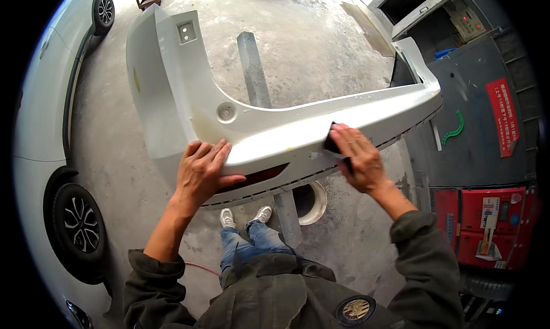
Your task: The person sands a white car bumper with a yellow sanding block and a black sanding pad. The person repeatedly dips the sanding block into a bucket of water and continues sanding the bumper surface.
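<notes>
A white car bumper (269, 139) lies across in front of me, its long face running from the left to the far right. My left hand (200, 170) rests on it with fingers laid flat and the thumb stretched apart, beside the dark red reflector (266, 175). Farther right, my right hand (360, 157) presses a dark piece of sandpaper (330, 140) against the bumper's face. Its fingers lie over the sheet, and a dark edge also shows below them. Yellowish patches mark the bumper near my left hand.
A white car (46, 111) stands along the left side. Grey posts (252, 68) show beyond and below the bumper. A white round bucket-like ring (319, 206) sits under it. Red tool boxes (481, 220) and a grey cabinet (467, 117) line the right. A thin red hose (200, 266) crosses the floor.
</notes>
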{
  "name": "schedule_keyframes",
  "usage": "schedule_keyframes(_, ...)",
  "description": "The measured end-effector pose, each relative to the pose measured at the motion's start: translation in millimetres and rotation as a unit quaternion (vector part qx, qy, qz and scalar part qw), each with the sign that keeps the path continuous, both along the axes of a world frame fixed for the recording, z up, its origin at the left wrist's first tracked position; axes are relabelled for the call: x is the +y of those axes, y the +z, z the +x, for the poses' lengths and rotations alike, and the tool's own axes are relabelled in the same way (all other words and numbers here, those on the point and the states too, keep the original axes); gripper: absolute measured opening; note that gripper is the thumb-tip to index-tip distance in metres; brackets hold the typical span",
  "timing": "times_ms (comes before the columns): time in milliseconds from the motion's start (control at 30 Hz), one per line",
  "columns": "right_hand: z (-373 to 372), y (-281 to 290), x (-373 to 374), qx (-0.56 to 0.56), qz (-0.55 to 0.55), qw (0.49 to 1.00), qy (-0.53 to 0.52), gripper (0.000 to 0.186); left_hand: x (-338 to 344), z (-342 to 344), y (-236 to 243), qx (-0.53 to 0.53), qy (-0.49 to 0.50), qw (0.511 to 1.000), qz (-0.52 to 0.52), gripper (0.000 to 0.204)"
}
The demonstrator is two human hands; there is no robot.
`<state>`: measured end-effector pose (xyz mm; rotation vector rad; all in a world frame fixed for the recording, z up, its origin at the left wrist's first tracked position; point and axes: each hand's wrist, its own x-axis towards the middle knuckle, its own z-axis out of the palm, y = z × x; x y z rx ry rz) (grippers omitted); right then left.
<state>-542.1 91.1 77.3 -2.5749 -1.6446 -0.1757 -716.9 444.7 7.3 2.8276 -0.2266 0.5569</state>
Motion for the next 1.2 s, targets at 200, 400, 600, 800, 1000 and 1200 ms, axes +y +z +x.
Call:
schedule_keyframes(200, -70.0, -45.4, 68.4, 0.021, 0.066, 0.997, -0.019, 0.059, -3.9, 11.4, -2.4, -0.018, -0.011, 1.0, 0.001, 0.075)
schedule_keyframes(400, -37.0, -45.3, 28.5, 0.03, 0.063, 0.997, -0.009, 0.064, 0.8, 3.4, -2.2, 0.002, -0.013, 1.0, -0.007, 0.074)
schedule_keyframes(600, -91.3, -64.9, 92.1, 0.024, 0.092, 0.995, -0.022, 0.061, -5.2, 5.2, -2.7, 0.0, -0.017, 1.0, -0.003, 0.073)
schedule_keyframes(800, -16.9, -47.8, -13.6, -0.006, 0.067, 0.997, -0.047, 0.066, 0.7, 1.8, 0.6, 0.009, -0.014, 1.0, -0.002, 0.074)
schedule_keyframes(1000, -84.7, -44.7, 106.9, 0.049, 0.181, 0.982, -0.024, 0.05, -4.0, 6.5, -2.0, 0.007, -0.016, 1.0, -0.014, 0.07)
schedule_keyframes(1200, -49.7, -19.8, 96.3, 0.135, 0.102, 0.985, 0.018, 0.047, 0.0, 7.4, 3.0, 0.008, -0.023, 1.0, 0.011, 0.072)
